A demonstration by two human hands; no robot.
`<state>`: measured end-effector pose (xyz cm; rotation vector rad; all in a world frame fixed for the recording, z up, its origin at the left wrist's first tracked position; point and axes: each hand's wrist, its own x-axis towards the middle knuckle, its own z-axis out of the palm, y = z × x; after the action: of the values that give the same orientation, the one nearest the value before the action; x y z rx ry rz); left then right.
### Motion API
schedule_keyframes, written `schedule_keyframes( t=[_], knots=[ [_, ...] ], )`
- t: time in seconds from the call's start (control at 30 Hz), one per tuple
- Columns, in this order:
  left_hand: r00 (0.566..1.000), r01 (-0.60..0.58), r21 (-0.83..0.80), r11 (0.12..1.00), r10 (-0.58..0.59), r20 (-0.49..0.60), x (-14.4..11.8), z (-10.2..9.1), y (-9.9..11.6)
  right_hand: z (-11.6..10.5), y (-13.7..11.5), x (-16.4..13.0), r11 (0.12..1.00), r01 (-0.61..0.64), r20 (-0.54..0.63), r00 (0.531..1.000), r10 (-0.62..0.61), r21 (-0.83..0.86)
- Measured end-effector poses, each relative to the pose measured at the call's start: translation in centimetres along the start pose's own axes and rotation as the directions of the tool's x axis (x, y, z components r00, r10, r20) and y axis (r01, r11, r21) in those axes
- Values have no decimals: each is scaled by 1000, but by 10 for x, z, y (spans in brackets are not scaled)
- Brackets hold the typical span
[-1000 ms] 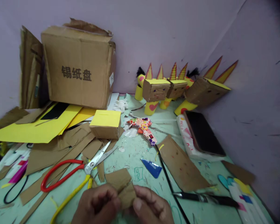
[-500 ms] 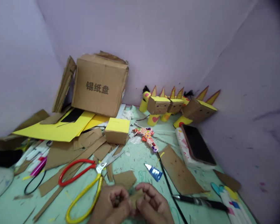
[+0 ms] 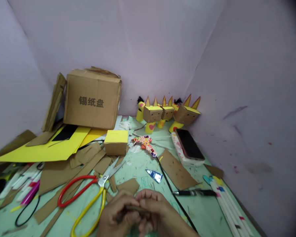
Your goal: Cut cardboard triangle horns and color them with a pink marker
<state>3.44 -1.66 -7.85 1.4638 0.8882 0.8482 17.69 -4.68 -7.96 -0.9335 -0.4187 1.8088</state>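
Pinching a small cardboard piece (image 3: 134, 208) between them, the left hand (image 3: 117, 214) and right hand (image 3: 160, 214) meet at the bottom edge of the view, fingers curled closed over it so only a thin brown edge shows. They hover low over a pale green table (image 3: 207, 214).

Just left of the hands lie large scissors (image 3: 88, 194) with one red and one yellow handle, blades pointing away toward a small yellow-topped box (image 3: 115, 142). A loose cardboard scrap (image 3: 128, 186) sits just beyond the fingers. Strips of cardboard and yellow paper sheets (image 3: 46, 148) crowd the left side, with markers (image 3: 27, 187) at the left edge.

To the right, a black cable (image 3: 167, 184) runs close past the right hand, crossing a dark pen-like tool (image 3: 194, 193). A flat cardboard panel (image 3: 176, 168) and a phone (image 3: 189, 148) lie further back. The barest stretch of table is right of the hands.

A large printed carton (image 3: 92, 98) and a row of cardboard figures (image 3: 167, 113) stand against the back walls, which close in the far edges.
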Motion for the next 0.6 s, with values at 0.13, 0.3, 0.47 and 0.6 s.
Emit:
schedule_keyframes(
  t=[0.13,0.3,0.47,0.6],
  knots=[
    [998,3,-72,997,-7,-56,3,2,14,5,-5,-11,944,171,-55,980,-194,-282],
    [995,84,-97,992,-88,-37,8,7,20,4,-3,-14,859,220,29,972,-233,-463],
    [983,156,-138,978,-167,-74,10,14,13,2,0,-9,940,169,-94,974,-205,-297],
    [981,169,-115,979,-179,-80,10,17,12,5,0,-11,935,167,-72,977,-198,-312]
  ],
)
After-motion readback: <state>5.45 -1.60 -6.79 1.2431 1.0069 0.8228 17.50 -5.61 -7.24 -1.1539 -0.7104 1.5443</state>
